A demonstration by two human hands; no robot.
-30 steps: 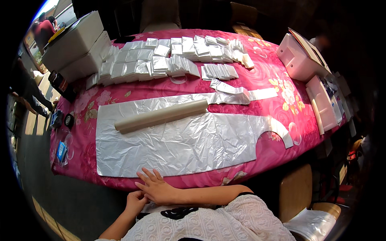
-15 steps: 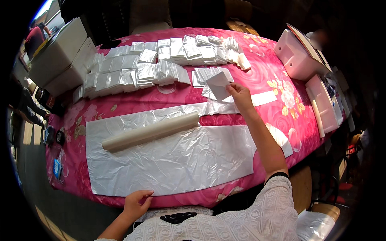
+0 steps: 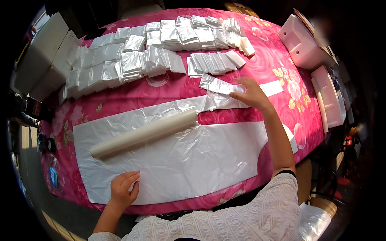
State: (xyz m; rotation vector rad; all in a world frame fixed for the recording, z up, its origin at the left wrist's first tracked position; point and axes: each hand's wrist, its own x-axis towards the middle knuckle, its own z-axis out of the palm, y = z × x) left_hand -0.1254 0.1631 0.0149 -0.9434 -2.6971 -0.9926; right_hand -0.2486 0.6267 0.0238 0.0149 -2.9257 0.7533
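A white plastic apron-shaped sheet (image 3: pixel 209 152) with long straps lies flattened before me. On it a pale, smooth roll (image 3: pixel 144 132) rests at a slant. My left hand (image 3: pixel 124 188) is over the sheet's near left part, fingers loosely bent, thumb apart, nothing seen in it. At the far right, my right hand (image 3: pixel 251 93) is over a crumpled plastic strap (image 3: pixel 217 85), thumb and fingers apart; whether it touches the strap I cannot tell. Just beyond, a short row of folded white squares (image 3: pixel 209 63) ends in a flat square (image 3: pixel 235 59) leaning on it.
Long rows of folded white plastic packets (image 3: pixel 132 62) cover the far left of the pink flowered tablecloth (image 3: pixel 177 88). White foam boxes stand at the left (image 3: pixel 42 52) and right (image 3: pixel 299 42). A tape roll (image 3: pixel 51 145) and blue packet (image 3: pixel 53 176) lie at the left edge.
The folded square has left my right hand and rests at the short row's right end. My right hand has come down by the strap. My left hand has moved from the near edge over the sheet.
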